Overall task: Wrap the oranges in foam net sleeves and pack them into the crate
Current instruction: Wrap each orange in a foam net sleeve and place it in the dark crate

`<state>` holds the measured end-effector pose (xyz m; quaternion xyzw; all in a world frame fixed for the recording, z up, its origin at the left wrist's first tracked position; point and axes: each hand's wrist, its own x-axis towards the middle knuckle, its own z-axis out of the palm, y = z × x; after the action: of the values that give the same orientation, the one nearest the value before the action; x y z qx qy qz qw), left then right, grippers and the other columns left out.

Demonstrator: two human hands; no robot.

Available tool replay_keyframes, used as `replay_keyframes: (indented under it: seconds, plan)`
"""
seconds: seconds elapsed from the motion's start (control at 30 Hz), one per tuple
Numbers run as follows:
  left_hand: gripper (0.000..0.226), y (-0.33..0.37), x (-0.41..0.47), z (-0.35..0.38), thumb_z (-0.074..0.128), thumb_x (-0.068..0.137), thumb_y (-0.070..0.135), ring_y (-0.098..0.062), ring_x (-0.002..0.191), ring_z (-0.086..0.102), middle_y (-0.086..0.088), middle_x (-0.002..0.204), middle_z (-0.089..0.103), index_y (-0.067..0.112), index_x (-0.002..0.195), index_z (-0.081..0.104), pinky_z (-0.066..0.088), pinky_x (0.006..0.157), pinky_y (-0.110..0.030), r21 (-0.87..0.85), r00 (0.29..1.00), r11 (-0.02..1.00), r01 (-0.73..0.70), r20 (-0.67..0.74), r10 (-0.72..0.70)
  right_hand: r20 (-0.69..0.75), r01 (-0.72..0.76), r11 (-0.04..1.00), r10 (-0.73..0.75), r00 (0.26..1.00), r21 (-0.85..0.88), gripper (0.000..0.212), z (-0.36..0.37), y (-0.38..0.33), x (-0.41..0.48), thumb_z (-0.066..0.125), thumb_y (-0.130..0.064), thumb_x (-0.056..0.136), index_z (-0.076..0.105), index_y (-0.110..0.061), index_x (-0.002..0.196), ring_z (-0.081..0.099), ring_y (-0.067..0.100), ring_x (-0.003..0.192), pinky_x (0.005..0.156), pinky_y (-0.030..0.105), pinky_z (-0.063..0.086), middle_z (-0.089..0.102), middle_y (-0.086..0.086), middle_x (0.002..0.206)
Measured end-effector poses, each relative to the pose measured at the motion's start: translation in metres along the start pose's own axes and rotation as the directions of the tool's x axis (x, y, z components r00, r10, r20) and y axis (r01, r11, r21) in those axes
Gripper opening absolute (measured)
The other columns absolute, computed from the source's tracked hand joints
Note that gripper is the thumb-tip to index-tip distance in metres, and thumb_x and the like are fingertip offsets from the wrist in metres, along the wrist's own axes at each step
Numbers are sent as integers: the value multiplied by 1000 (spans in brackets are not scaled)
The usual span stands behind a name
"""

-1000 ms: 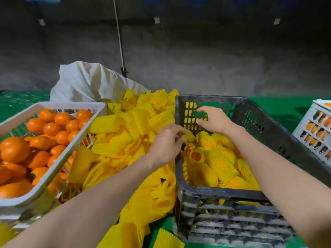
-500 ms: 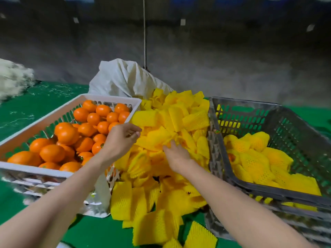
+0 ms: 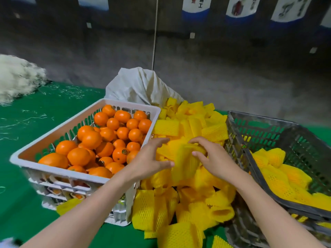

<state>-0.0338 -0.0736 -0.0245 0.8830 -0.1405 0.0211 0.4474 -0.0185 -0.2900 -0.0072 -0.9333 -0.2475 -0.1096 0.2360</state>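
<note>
The right hand (image 3: 213, 158) grips a yellow mesh foam sleeve (image 3: 186, 159), motion-blurred, above the sleeve pile (image 3: 179, 203). The left hand (image 3: 150, 160), fingers spread and released, is at the sleeve's 9 o'clock. Glossy bare oranges (image 3: 107, 140) fill the white crate (image 3: 59, 171) at the pile's 9 o'clock; the dark crate (image 3: 238, 140) is at its 3 o'clock.

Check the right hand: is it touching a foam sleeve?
Touching. The head view shows the right hand with its fingers curled over the top edge of a motion-blurred yellow foam sleeve, with no gap between them.
</note>
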Motion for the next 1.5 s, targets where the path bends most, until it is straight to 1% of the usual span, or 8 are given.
replay_keyframes:
  seconds: [0.2,0.43,0.67,0.9,1.07,1.23,1.33,1.5]
  plan:
    - [47,7,-2,-3,77,78,23,-10,49,29,2,52,33,16,53,37,20,50,-31,14,991,999,-37,-131,39,-212,67,994,-49,976,82,28,16,-39,5,68,-18,84,64,-24,111,59,2,78,70,11,38,64,-13,85]
    - [34,-16,-10,-45,75,81,24,-20,57,47,-9,59,47,8,66,48,36,55,-36,-328,939,942,78,-294,-180,-588,217,976,-182,788,-11,13,62,-96,48,72,-12,70,66,-2,75,62,27,81,77,24,40,65,11,81]
    - [33,-77,-4,-129,57,94,33,-9,54,50,0,60,58,5,76,62,41,50,-20,-344,854,930,129,-437,-280,-359,58,959,48,932,277,18,119,-138,98,56,-10,85,39,-15,81,41,22,58,56,33,24,39,-2,60]
    - [55,-152,39,-151,70,81,30,-38,117,46,-20,128,44,5,122,44,43,85,-41,455,871,743,490,-249,-423,-82,-16,1000,17,996,14,16,165,-134,113,45,-24,94,29,-22,90,51,34,77,66,33,25,32,-6,61]
    - [72,-180,49,-138,65,85,9,-41,103,54,-24,138,27,11,143,22,49,67,-35,560,868,667,492,-257,-424,-53,75,996,-77,996,-50,11,167,-127,111,43,-25,95,33,-22,95,48,25,76,81,37,32,42,-4,73]
    - [62,-190,51,-143,67,80,12,-29,82,53,-18,113,48,19,132,35,41,51,-29,293,853,819,494,-346,-391,-106,95,993,-102,989,-67,8,167,-129,109,42,-24,95,38,-18,98,44,23,71,79,36,30,40,-3,72]
    - [56,-176,52,-150,72,74,5,-32,94,59,-13,114,49,28,118,45,54,66,-39,-317,835,862,396,-266,-482,-167,70,997,-66,984,21,13,163,-132,108,45,-20,91,32,-23,89,36,18,66,70,30,23,34,-7,65]
    - [57,-131,35,-144,48,70,-3,-39,111,52,-20,136,42,27,118,54,49,85,-46,-960,938,254,117,23,-346,-236,-17,780,210,949,625,25,140,-135,101,51,-9,81,31,-20,69,24,8,54,53,33,20,25,-1,62]
